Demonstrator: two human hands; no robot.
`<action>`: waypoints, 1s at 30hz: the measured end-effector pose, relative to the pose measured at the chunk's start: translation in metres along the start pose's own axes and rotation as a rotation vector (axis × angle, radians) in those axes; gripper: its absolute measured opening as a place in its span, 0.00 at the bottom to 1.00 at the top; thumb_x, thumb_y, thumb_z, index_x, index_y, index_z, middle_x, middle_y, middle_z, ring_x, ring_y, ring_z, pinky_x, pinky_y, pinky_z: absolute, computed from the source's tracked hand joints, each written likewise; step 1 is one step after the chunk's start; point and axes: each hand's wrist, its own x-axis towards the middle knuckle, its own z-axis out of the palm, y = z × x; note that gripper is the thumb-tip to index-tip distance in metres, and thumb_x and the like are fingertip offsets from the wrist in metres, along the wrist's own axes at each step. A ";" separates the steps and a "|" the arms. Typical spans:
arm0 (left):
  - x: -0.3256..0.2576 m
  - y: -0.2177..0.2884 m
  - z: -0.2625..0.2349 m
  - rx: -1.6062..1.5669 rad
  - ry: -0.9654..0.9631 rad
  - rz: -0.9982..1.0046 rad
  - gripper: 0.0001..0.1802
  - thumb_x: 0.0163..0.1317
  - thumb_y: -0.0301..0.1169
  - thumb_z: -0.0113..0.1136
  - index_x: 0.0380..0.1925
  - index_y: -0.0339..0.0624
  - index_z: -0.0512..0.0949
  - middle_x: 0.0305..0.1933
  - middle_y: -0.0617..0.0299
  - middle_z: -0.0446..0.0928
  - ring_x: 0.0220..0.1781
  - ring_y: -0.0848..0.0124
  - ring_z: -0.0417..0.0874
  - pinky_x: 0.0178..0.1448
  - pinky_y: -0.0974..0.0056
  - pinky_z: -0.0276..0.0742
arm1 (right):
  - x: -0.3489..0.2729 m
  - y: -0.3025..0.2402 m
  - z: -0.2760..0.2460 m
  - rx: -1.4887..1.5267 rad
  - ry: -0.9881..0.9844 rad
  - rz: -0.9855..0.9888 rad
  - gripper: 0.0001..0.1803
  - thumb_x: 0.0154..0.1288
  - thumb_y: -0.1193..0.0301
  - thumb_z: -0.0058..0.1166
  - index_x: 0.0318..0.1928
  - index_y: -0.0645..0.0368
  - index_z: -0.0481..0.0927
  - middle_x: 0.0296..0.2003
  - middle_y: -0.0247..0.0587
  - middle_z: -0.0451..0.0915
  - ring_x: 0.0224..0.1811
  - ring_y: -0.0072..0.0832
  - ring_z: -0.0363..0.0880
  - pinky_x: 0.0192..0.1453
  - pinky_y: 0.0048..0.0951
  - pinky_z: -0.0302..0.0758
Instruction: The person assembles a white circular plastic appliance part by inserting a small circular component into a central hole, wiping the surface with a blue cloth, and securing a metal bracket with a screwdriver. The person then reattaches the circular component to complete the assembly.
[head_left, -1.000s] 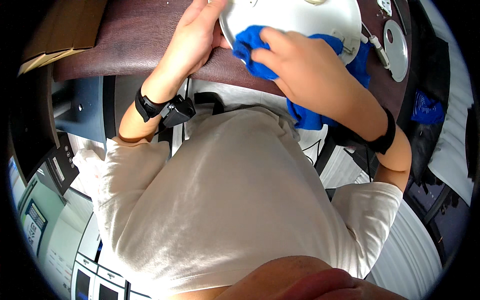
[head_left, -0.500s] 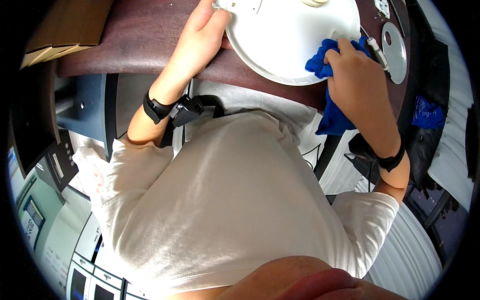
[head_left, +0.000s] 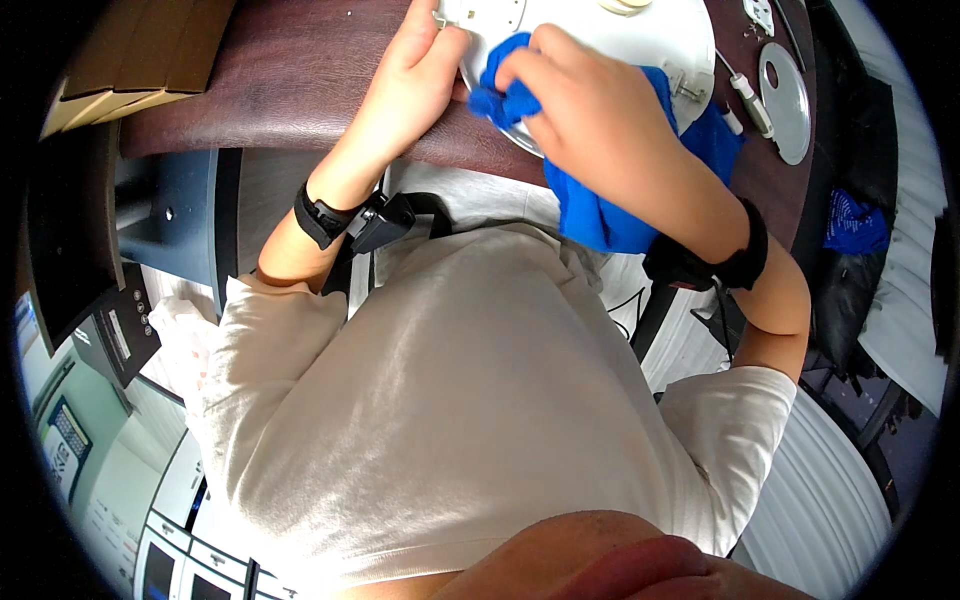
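A round white disc (head_left: 640,45) lies on the dark brown table (head_left: 260,70) at the top of the view. My left hand (head_left: 415,75) grips the disc's left rim. My right hand (head_left: 590,110) is closed on a bunched blue cloth (head_left: 600,215) and presses it on the disc's near-left edge, close to my left hand. The loose end of the cloth hangs over the table's edge toward my lap. Both wrists carry black bands.
A small round silver plate (head_left: 785,95) and a white-handled tool (head_left: 745,95) lie on the table right of the disc. Cardboard sheets (head_left: 130,55) sit at the table's left end. Another blue cloth (head_left: 855,220) lies on dark furniture at right.
My right hand has swept the blue cloth from the disc's right side back to its near-left edge. My left hand has stayed on the rim.
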 end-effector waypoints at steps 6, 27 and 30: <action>-0.006 0.005 0.007 -0.036 0.000 0.071 0.26 0.67 0.26 0.42 0.66 0.38 0.58 0.47 0.60 0.73 0.41 0.78 0.77 0.42 0.72 0.78 | -0.007 0.023 -0.013 -0.203 0.012 0.229 0.12 0.55 0.73 0.60 0.41 0.53 0.79 0.37 0.38 0.76 0.37 0.34 0.81 0.38 0.33 0.79; -0.007 0.013 0.012 0.126 0.054 0.052 0.27 0.67 0.28 0.44 0.66 0.39 0.58 0.44 0.63 0.72 0.39 0.81 0.72 0.40 0.76 0.70 | 0.006 -0.006 0.010 -0.025 -0.001 -0.153 0.14 0.44 0.77 0.62 0.34 0.58 0.73 0.34 0.40 0.70 0.36 0.37 0.76 0.34 0.33 0.75; -0.009 0.014 0.014 0.120 0.047 0.067 0.27 0.67 0.28 0.43 0.66 0.38 0.58 0.44 0.63 0.73 0.39 0.81 0.72 0.40 0.76 0.70 | -0.007 0.000 -0.005 -0.029 -0.142 -0.089 0.15 0.43 0.77 0.62 0.34 0.56 0.74 0.33 0.38 0.71 0.35 0.36 0.77 0.35 0.32 0.75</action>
